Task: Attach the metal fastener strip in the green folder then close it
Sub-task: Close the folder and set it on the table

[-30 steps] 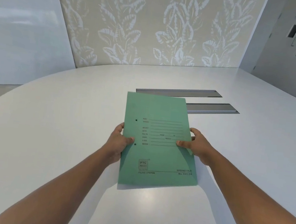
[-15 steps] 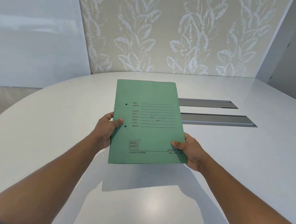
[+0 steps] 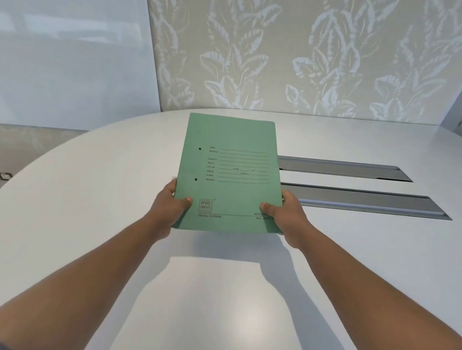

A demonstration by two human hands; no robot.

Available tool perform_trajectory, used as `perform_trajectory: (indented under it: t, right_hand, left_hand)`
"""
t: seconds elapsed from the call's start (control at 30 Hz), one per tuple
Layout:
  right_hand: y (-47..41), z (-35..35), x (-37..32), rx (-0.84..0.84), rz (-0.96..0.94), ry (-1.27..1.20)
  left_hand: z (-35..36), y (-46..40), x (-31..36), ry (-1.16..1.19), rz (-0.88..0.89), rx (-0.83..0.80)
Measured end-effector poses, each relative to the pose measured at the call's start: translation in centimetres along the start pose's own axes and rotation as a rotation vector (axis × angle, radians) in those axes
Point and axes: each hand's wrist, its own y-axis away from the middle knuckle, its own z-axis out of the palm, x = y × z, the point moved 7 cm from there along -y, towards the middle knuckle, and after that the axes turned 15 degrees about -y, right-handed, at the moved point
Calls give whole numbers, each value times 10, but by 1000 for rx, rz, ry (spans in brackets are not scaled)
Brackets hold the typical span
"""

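The green folder (image 3: 228, 174) is held up off the white bench (image 3: 235, 307), closed, its printed cover facing the person and its top edge tipped away toward the far, curved edge. The left hand (image 3: 170, 211) pinches the lower left corner, thumb on the cover just below the lower of two punched holes, fingers hidden behind. The right hand (image 3: 286, 216) clamps the lower right corner the same way, thumb on top near the printed number. It looks like thin matte card: light, fairly stiff along the spine but likely to bow or crease if gripped hard in the middle, so the corners and the spine edge seem the safest places to hold. The surface is dry and slightly rough, so I would not expect it to slip. No metal fastener strip is visible from here; it may be inside or elsewhere, I cannot tell. The bench top is smooth, glossy and rounded, and two long grey metal channels (image 3: 364, 199) are sunk into it toward the far right, partly hidden behind the folder. Leaf-patterned wallpaper (image 3: 299, 51) covers the wall beyond.
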Motion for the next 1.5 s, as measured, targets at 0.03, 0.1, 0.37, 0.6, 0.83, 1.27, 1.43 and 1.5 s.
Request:
perform_trajectory:
  t: [0.03,0.1,0.37,0.6,0.83,1.27,1.43,1.5]
  right_hand:
    - [-7,3,0,4,-21,28]
    - [-19,11,6,-9,-40,53]
    - [-60,33,45,-75,-78,286]
    - [-96,45,51,-46,-87,779]
    - [-112,45,53,-27,-91,871]
    - [-116,37,55,-49,-26,972]
    - [-116,37,53,-77,-51,1013]
    - [-116,36,53,-84,-56,1010]
  left_hand:
    - [-2,-8,1,-22,12,30]
    - [-8,-23,1,-72,31,97]
    - [-23,-78,-32,-399,77,209]
    - [-28,-118,-55,-805,-24,270]
    - [-28,-141,-59,-1021,-89,309]
    - [-20,-146,-65,-1103,-104,238]
    - [-20,-147,-67,-1087,-110,236]
    - [-20,-147,-68,-1088,-112,240]
